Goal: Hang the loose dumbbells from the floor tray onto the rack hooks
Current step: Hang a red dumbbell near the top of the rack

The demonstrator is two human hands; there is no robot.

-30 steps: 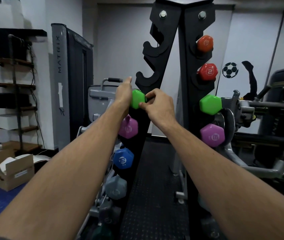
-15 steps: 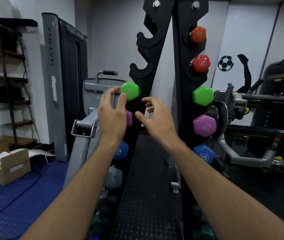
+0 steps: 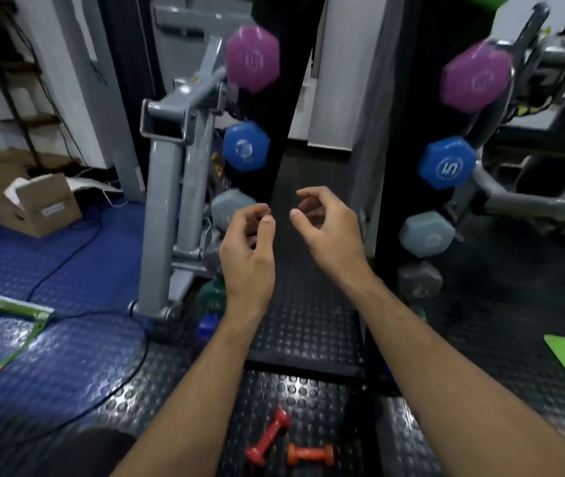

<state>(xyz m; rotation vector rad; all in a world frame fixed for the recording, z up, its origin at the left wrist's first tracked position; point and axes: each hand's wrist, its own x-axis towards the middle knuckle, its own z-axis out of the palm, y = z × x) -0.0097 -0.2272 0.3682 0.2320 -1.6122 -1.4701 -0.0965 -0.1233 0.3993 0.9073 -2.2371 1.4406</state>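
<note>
Two hands, left (image 3: 246,259) and right (image 3: 329,232), empty | red dumbbell (image 3: 267,437), orange dumbbell (image 3: 310,454) on floor

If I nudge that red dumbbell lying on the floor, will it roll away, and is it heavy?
The red dumbbell looks small with a thin handle, so probably light. Its ends seem faceted and it lies on studded rubber matting, so it likely rocks rather than rolls far. It looks rigid; the coating probably grips well.
</note>
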